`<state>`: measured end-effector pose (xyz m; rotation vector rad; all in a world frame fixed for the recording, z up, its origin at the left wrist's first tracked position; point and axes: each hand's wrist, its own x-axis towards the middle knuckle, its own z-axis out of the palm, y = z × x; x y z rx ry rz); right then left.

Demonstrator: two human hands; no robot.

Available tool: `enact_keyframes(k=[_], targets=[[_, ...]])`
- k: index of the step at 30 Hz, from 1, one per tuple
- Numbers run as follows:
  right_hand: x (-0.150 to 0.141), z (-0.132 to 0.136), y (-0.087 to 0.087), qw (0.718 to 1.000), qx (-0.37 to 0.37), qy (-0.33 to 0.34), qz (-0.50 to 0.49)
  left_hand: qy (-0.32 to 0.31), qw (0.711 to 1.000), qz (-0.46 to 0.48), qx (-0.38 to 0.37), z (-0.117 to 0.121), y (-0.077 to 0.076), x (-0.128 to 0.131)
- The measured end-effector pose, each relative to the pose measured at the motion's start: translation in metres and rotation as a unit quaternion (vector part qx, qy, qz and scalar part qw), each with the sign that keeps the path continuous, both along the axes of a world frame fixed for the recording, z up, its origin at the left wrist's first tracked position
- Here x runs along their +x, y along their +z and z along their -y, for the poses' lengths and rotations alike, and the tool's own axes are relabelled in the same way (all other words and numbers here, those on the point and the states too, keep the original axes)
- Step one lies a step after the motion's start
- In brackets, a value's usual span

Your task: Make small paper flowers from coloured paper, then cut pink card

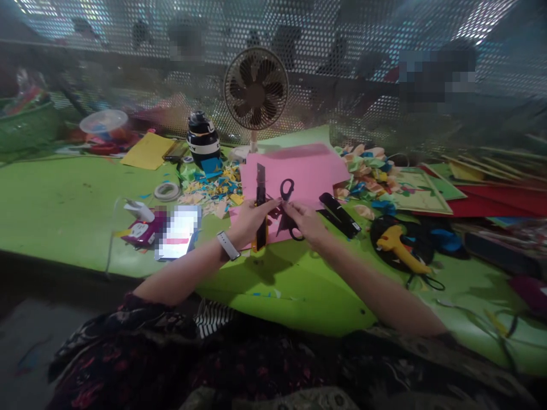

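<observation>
My left hand (251, 217) is closed, its thumb and fingertips pinched at a small dark red piece (274, 212). A black and yellow utility knife (261, 191) runs beneath that thumb, blade end pointing away; whether the hand grips it or it lies on the table is unclear. My right hand (305, 219) is closed around black scissors (288, 189), whose finger loops stick out above and below the fingers. The fingertips of both hands meet. Pink paper sheets (299, 165) lie behind and partly under the hands.
To the right are a black stapler (341, 214) and a yellow glue gun (401, 249). A lit phone (178, 233) and a tape roll (167, 192) lie left. Paper scraps (216, 188), a black bottle (204, 139) and a fan (256, 89) stand farther back.
</observation>
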<state>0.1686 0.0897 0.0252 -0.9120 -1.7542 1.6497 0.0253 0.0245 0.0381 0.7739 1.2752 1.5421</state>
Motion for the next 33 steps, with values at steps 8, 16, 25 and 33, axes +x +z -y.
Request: enact_keyframes(k=[8, 16, 25, 33], targets=[[0.028, -0.021, 0.001, 0.971, 0.207, -0.074, 0.094, -0.114, 0.989, -0.006, -0.092, 0.017, -0.011, -0.006], [0.029, -0.019, -0.002, 0.866, 0.415, -0.127, 0.249, -0.198, 0.977, -0.029, -0.067, 0.03, -0.028, 0.009], [0.025, -0.017, -0.018, 0.85, 0.427, -0.103, 0.29, -0.203, 0.976, -0.062, -0.057, 0.036, -0.036, 0.012], [0.025, -0.011, -0.022, 0.856, 0.418, -0.07, 0.296, -0.21, 0.975, -0.026, -0.074, 0.036, -0.044, 0.014]])
